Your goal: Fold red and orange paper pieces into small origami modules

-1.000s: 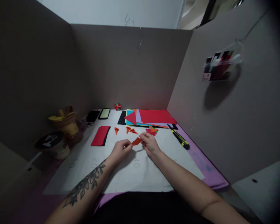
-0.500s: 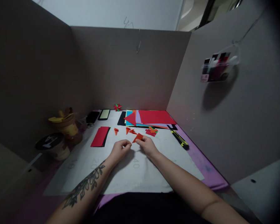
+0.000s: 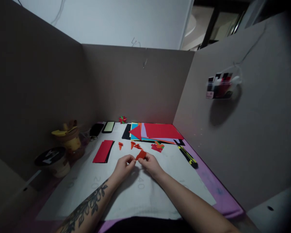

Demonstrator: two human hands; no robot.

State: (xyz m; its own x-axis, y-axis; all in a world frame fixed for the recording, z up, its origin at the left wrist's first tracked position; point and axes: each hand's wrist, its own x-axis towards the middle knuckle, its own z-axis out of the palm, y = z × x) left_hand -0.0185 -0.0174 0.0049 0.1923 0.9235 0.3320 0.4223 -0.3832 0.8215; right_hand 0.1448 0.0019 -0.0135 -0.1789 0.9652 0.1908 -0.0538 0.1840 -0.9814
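Three grey panels (image 3: pixel 138 90) enclose a table spread with a white sheet (image 3: pixel 121 204) bearing faint numbers, and a purple cover (image 3: pixel 232 207) shows along its right and near edges. Above the back panel rises a pale wall (image 3: pixel 160 22), with a dark frame (image 3: pixel 207 30) at upper right. Around the middle of the white sheet, the right hand (image 3: pixel 152 165) pinches a small orange-red paper (image 3: pixel 141 155) between thumb and fingers; the left hand (image 3: pixel 124 165) has thumb and forefinger drawn together at its left corner — whether they grip it, I cannot tell. Just beyond lie folded orange pieces (image 3: pixel 120 145) and red, orange and green cuttings (image 3: pixel 157 147); large coloured sheets (image 3: pixel 163 131) lie by the back panel — a yellow-and-black cutter (image 3: pixel 188 157) at right, red rectangles (image 3: pixel 103 151) at left.
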